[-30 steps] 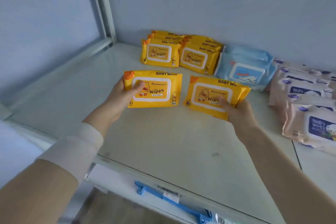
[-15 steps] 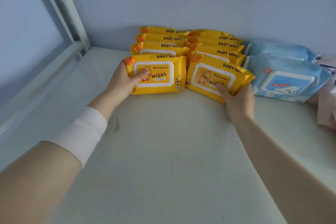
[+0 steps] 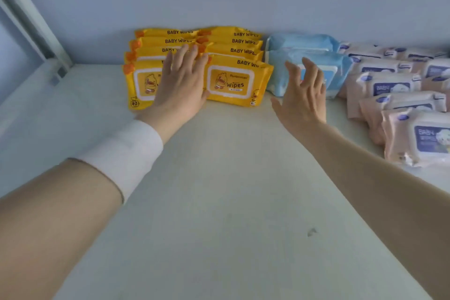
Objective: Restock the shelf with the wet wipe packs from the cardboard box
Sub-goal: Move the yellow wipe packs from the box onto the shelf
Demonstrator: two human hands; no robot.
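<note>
I read fingers (image 3: 183, 56) of left hand (image 3: 181, 90) straight, slightly spread, flat on front-left yellow pack (image 3: 142, 85). Right hand (image 3: 303, 102): fingers apart, loosely bent, gripping nothing, in front of blue packs (image 3: 280, 73) at 1 o'clock. Yellow rows (image 3: 233, 51) at 12 on shelf (image 3: 219, 190); pink packs (image 3: 389, 85) at 3.
</note>
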